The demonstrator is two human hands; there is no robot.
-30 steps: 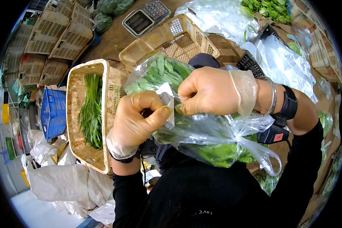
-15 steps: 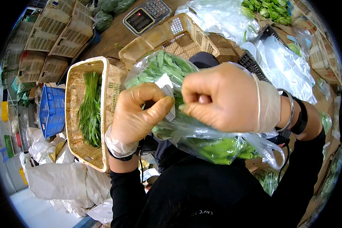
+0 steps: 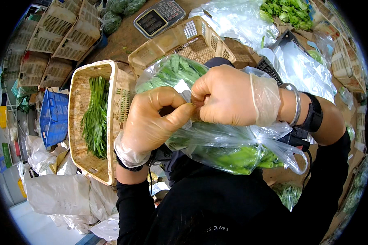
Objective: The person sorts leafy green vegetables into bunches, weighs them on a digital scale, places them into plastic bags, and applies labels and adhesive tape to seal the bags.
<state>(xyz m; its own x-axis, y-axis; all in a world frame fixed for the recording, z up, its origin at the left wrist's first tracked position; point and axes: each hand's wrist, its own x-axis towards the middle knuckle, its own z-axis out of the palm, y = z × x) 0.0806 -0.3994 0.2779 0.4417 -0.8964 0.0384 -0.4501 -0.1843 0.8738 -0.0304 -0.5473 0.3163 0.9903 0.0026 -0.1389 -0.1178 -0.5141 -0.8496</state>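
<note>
My left hand [image 3: 153,122], in a thin translucent glove, has thumb and forefinger pinched together. Its tips meet those of my right hand [image 3: 231,98], gloved too and closed, knuckles up. What lies between the fingertips is too small to make out. A white paper strip [image 3: 182,87] shows just behind the fingers, partly hidden; I cannot tell whether it is held or lies on the bag. Under both hands is a clear plastic bag [image 3: 229,141] of leafy greens, its knotted end toward my right forearm. More bagged green leaves [image 3: 180,71] show beyond the hands.
Left of my hands stands a cream crate [image 3: 112,122] holding a bunch of long green stems [image 3: 96,118]. A second cream crate [image 3: 151,51] sits ahead, below a scale [image 3: 158,18]. Plastic bags [image 3: 302,69] and loose greens [image 3: 288,14] lie far right. Stacked crates [image 3: 53,28] and a blue basket [image 3: 55,116] are left.
My right hand has moved left and its fingertips now meet the left hand's, where a gap showed before. The left hand has shifted slightly. The red light on the scale no longer shows.
</note>
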